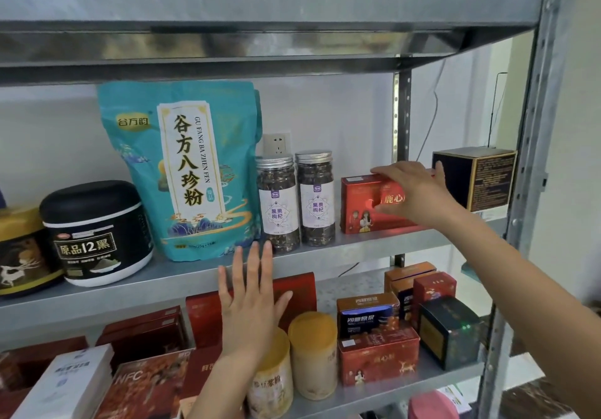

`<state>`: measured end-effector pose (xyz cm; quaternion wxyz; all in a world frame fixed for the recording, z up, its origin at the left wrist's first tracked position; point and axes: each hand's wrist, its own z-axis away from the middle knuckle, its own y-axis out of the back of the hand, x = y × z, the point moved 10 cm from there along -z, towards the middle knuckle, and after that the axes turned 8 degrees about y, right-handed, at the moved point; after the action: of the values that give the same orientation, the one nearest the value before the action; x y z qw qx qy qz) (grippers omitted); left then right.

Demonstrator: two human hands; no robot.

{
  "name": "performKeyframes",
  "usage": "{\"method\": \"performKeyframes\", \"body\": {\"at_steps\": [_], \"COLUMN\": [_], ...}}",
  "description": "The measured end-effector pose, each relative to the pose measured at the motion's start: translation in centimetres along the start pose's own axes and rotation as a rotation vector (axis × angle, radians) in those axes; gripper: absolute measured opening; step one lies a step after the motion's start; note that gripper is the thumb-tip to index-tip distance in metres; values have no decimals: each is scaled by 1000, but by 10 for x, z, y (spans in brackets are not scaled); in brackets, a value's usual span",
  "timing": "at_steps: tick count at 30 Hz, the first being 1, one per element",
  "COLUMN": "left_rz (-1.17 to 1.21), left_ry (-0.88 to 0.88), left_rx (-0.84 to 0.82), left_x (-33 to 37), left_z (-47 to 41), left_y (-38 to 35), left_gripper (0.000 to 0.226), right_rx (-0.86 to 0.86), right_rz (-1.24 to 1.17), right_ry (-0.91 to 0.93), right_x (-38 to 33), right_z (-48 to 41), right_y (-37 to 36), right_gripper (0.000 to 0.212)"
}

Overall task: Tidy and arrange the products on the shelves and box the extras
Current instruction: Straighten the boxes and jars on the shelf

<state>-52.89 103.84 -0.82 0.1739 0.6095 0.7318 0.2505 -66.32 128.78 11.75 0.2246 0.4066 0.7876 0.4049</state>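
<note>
Middle shelf (357,246): I judge that I am straightening this row, working at its right end; no carton for the extras is in view.
Teal pouch (182,171): stands upright left of centre, badge "谷方韵", label "谷方八珍粉" and "GU FANG BA ZHEN FEN".
Black tub (97,233): near the front edge, left of the pouch, reads "原品12黑".
Black cube box (478,178): far right, against the post; its gold print is too small to read.
Red box (361,204): the thing in hand, standing on the shelf between the jars and the cube box; "鹿心" shows, the rest is covered by my fingers.
Jars (278,204): two with metal lids, side by side, just left of the red box, each labelled "黑果枸杞".
Right grip (413,191): fingers curled over the red box's top, thumb on its front face, pinching it.
Left grip (250,308): fingers spread and straight, holding nothing, raised before the shelf's front edge; whether it touches I cannot tell.
Lower shelf (422,383): "NFC" on a red pack, "豆浆粉" on a round can.
Next move: likely square the red box to the front edge, label outward, without knocking the jars.
</note>
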Motion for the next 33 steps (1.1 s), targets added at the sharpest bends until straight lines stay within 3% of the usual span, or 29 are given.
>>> {"method": "performKeyframes", "body": {"at_steps": [3, 12, 17, 22, 25, 29, 31, 33], "left_rz": [15, 22, 41, 105, 324, 731, 956, 1204], "left_ry": [8, 35, 32, 83, 121, 202, 161, 197], "left_rx": [-15, -83, -98, -296, -290, -122, -227, -478], "left_x": [0, 2, 3, -6, -4, 13, 37, 62], "left_z": [-1, -1, -2, 0, -4, -1, 6, 17], "left_y": [1, 5, 6, -6, 5, 48, 56, 48], "left_gripper": [107, 105, 98, 87, 87, 77, 71, 62], "right_rx": [-36, 98, 138, 293, 295, 178, 53, -56], "right_rz": [52, 93, -119, -360, -543, -743, -814, -881], "right_ry": [5, -15, -4, -94, -175, -227, -201, -175], "right_x": [5, 8, 2, 13, 21, 15, -1, -19], "right_z": [5, 16, 25, 57, 83, 112, 122, 131], "right_y": [3, 27, 43, 67, 70, 56, 37, 15], "right_gripper": [76, 67, 52, 50, 48, 50, 51, 49]}}
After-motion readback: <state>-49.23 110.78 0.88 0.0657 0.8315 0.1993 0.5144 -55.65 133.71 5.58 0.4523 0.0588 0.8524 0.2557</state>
